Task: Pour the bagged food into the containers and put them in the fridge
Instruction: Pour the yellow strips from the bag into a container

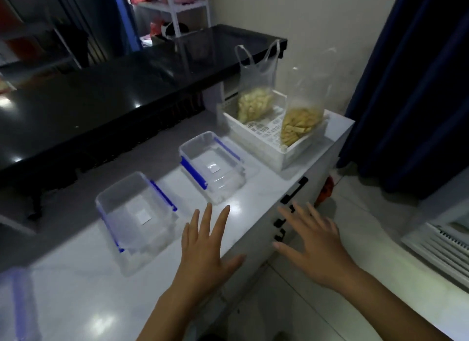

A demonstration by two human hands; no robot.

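Note:
Two clear plastic bags of pale yellow food stand in a white slotted basket (291,155) at the far right of the white counter: a handled bag (255,104) at the back and a taller bag (299,124) in front. Two clear containers with blue clips sit open on the counter, the near container (137,218) to the left and the far container (213,166) closer to the basket. My left hand (205,249) hovers flat, fingers spread, over the counter's front edge. My right hand (314,241) is spread flat beyond the edge, above the cabinet front. Neither holds anything.
A glossy black counter (101,96) runs along the back, higher than the white one. Another clear piece with a blue clip (17,307) lies at the lower left corner. The cabinet front has black handles (294,190). A dark blue curtain (418,86) hangs at the right, and a white appliance (441,241) stands below it.

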